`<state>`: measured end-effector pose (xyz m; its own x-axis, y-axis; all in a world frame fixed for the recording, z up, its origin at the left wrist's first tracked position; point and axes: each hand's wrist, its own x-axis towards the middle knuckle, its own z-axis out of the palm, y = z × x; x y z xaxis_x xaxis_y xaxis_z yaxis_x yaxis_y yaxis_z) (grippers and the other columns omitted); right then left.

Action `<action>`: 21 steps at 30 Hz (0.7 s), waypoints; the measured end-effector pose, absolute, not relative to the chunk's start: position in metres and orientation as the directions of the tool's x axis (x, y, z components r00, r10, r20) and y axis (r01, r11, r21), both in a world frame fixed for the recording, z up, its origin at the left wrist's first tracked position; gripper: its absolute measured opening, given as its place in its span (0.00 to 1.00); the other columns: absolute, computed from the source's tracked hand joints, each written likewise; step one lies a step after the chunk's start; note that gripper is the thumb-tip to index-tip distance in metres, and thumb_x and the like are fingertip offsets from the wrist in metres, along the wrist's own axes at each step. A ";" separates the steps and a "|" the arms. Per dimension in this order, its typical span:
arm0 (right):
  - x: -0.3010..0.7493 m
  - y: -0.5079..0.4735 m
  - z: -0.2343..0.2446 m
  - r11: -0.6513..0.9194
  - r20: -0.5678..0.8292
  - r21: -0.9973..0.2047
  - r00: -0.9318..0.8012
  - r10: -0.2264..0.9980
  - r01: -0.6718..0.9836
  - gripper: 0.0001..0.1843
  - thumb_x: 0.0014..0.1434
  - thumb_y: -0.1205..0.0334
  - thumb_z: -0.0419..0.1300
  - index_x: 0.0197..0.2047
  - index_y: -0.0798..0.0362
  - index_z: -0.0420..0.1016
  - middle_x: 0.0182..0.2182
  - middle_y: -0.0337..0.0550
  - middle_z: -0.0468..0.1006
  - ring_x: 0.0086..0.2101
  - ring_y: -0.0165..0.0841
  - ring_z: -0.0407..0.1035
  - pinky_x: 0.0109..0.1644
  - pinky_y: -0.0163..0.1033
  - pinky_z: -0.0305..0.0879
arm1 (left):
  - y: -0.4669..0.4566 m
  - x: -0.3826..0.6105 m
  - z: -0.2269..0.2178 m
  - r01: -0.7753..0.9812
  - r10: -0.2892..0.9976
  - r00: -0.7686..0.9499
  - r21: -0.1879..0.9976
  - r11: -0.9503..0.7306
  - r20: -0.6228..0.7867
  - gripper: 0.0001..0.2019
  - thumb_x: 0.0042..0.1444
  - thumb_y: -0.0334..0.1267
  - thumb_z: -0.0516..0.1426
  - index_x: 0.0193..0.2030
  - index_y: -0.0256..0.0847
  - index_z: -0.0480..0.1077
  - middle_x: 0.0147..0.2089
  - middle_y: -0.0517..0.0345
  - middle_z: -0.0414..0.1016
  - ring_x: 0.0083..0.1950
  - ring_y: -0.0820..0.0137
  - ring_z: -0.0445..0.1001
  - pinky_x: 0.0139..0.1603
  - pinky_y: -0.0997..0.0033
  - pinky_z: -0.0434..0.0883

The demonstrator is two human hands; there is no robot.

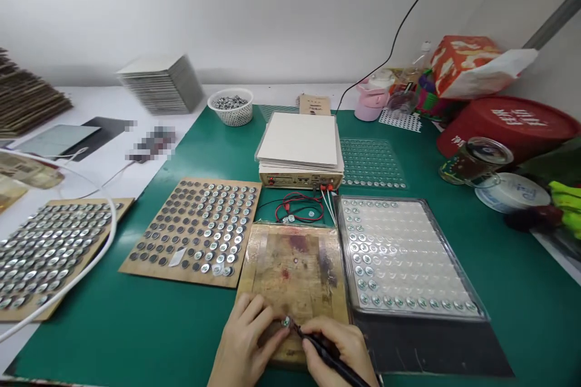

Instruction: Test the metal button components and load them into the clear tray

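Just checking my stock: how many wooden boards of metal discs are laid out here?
2: the left board at far left, and the middle board beside the stained board. The brown stack may hold more.

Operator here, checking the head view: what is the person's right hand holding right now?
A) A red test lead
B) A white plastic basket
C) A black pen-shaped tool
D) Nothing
C. The right hand grasps the black pen-shaped tool, its tip close to the small round metal part held by the left hand.
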<state>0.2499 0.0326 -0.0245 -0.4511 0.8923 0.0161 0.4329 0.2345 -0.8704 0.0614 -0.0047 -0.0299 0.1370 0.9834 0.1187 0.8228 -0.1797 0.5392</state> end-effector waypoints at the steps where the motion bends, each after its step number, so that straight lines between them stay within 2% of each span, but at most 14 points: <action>1: 0.247 0.034 -0.025 0.240 0.013 -0.861 -0.451 0.893 0.449 0.08 0.52 0.68 0.54 0.31 0.52 0.75 0.22 0.37 0.78 0.22 0.28 0.72 0.26 0.27 0.62 | -0.004 0.062 -0.030 0.821 0.985 0.135 0.544 -0.174 0.111 0.06 0.62 0.39 0.55 0.36 0.43 0.71 0.32 0.57 0.70 0.35 0.68 0.68 0.33 0.72 0.69; 8: 0.238 0.035 -0.031 0.257 0.013 -0.833 -0.447 0.894 0.489 0.09 0.52 0.67 0.53 0.29 0.52 0.75 0.20 0.37 0.75 0.21 0.28 0.68 0.26 0.29 0.59 | 0.001 0.060 -0.030 0.799 0.964 0.181 0.542 -0.261 0.197 0.06 0.62 0.37 0.55 0.43 0.46 0.73 0.31 0.57 0.68 0.35 0.68 0.67 0.33 0.71 0.67; 16: 0.237 0.039 -0.025 0.258 -0.032 -0.792 -0.459 0.888 0.553 0.10 0.53 0.66 0.53 0.26 0.53 0.74 0.20 0.36 0.75 0.21 0.28 0.69 0.26 0.28 0.61 | -0.003 0.063 -0.032 0.805 0.965 0.178 0.535 -0.256 0.194 0.06 0.61 0.35 0.56 0.42 0.46 0.73 0.32 0.57 0.68 0.35 0.67 0.67 0.32 0.70 0.66; 19: 0.239 0.041 -0.026 0.328 0.010 -0.774 -0.508 0.861 0.541 0.09 0.53 0.68 0.53 0.24 0.52 0.72 0.19 0.35 0.74 0.20 0.27 0.69 0.25 0.27 0.62 | -0.004 0.063 -0.027 0.790 0.965 0.199 0.555 -0.260 0.170 0.06 0.60 0.34 0.56 0.40 0.44 0.73 0.32 0.56 0.69 0.35 0.67 0.67 0.32 0.70 0.67; 21: 0.241 0.040 -0.033 0.404 0.108 -0.773 -0.527 0.843 0.489 0.09 0.53 0.70 0.54 0.25 0.52 0.72 0.19 0.35 0.74 0.19 0.27 0.70 0.24 0.27 0.63 | 0.007 0.051 -0.020 0.767 0.964 0.200 0.585 -0.264 0.173 0.05 0.60 0.34 0.55 0.38 0.44 0.74 0.31 0.56 0.71 0.35 0.68 0.68 0.32 0.71 0.68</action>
